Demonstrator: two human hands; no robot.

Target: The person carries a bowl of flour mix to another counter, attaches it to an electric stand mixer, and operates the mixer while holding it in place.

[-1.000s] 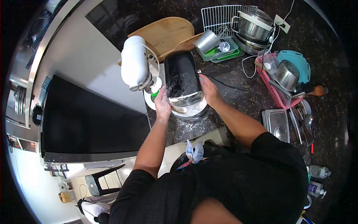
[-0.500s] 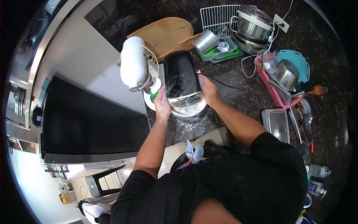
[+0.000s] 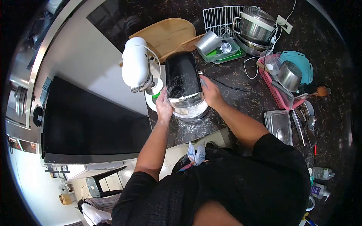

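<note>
A black stand mixer (image 3: 182,73) stands on the dark counter, its top smudged with white powder. Below its head is a bowl (image 3: 193,111) with white powder on it; the contents are mostly hidden by the mixer head. My left hand (image 3: 164,107), dusted white, is closed against the bowl's left side. On the opposite side my right hand (image 3: 211,92) grips the bowl, with part of its fingers tucked behind the mixer. White powder (image 3: 193,127) is scattered on the counter in front. Left of my left hand stands a white stand mixer (image 3: 135,66).
Wooden boards (image 3: 164,35) lean behind the mixers. To the right are a plastic container (image 3: 222,54), a steel pot (image 3: 256,28), a pink basket (image 3: 275,92) of kitchenware and metal trays (image 3: 279,126). A black cord (image 3: 230,87) runs across the counter.
Both hands stay at the bowl, with barely any movement. A white-and-dark shape in the lower left background has shifted slightly.
</note>
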